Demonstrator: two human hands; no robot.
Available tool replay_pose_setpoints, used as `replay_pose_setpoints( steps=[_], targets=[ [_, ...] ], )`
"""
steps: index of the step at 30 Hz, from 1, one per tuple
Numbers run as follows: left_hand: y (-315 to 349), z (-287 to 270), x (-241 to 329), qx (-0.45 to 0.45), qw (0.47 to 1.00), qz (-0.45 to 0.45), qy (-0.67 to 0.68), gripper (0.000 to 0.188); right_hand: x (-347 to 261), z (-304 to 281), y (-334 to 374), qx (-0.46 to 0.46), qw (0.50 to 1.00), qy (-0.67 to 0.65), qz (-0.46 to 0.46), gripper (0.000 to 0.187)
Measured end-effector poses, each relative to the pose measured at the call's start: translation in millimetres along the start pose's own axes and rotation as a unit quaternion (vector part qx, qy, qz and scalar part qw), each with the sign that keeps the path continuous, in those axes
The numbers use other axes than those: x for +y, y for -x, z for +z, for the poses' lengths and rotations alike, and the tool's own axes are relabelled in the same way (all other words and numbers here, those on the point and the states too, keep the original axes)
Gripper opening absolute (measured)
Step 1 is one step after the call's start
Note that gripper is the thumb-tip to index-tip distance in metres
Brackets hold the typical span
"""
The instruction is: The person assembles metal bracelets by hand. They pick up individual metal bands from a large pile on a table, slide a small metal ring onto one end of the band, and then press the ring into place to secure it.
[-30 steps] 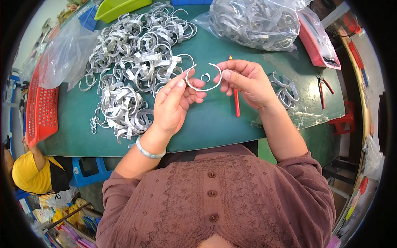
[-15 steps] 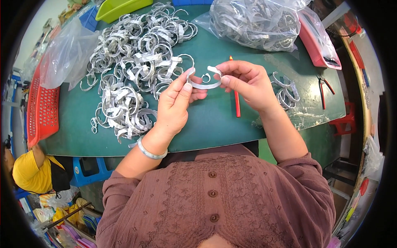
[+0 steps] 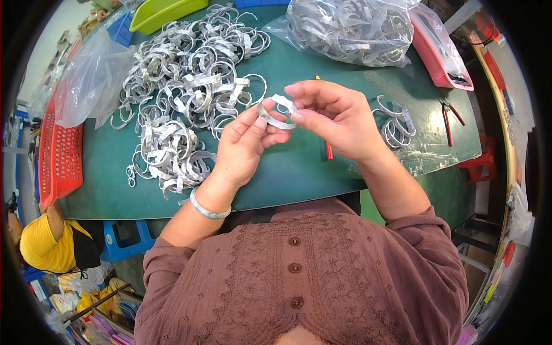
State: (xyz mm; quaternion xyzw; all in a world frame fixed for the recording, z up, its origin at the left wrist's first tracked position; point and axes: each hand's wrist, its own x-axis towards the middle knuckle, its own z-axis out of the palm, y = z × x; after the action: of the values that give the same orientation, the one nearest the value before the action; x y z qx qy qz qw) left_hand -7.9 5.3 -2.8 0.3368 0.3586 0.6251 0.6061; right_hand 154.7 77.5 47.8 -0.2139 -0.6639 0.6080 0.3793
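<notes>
A silver-grey open bangle is held between my two hands above the green table. My left hand pinches its left side between thumb and fingers. On the other side, my right hand grips the bangle near its end with thumb and fingertips. A small ring shows within the bangle's loop; whether it lies on the table or is held, I cannot tell. Left of my hands spreads a big heap of similar bangles. A few more bangles lie to the right. Partly behind my right hand is a red pencil.
Red-handled pliers lie at the right. A clear bag of bangles and a pink basket stand at the back. A red basket and an empty-looking plastic bag are at the left, near a person in yellow.
My right hand has moved slightly left toward my left hand. The bangle's two ends now sit closer together, and its loop looks smaller and rounder.
</notes>
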Motion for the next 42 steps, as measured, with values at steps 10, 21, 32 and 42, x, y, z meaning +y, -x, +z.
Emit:
replay_pose_setpoints(
  steps=[10,21,32,42],
  targets=[
    [1.2,-0.8,-2.5,-0.015,0.935,0.237,-0.265,0.032,11.0,-21.4,10.1,0.022,0.999,0.012,0.033,0.02],
    [2.2,-2.7,-0.7,-0.018,0.897,0.278,-0.342,0.031,16.4,-25.1,13.3,0.019,0.998,0.061,-0.015,0.019],
    [2.1,4.6,-1.5,-0.054,0.94,0.283,-0.183,0.054,13.6,-20.2,13.9,0.007,0.964,0.201,-0.175,0.021],
    [2.7,4.9,4.1,-0.052,0.95,0.26,-0.166,0.061,8.1,-16.3,13.8,-0.026,0.933,0.289,-0.211,0.017]
  ],
)
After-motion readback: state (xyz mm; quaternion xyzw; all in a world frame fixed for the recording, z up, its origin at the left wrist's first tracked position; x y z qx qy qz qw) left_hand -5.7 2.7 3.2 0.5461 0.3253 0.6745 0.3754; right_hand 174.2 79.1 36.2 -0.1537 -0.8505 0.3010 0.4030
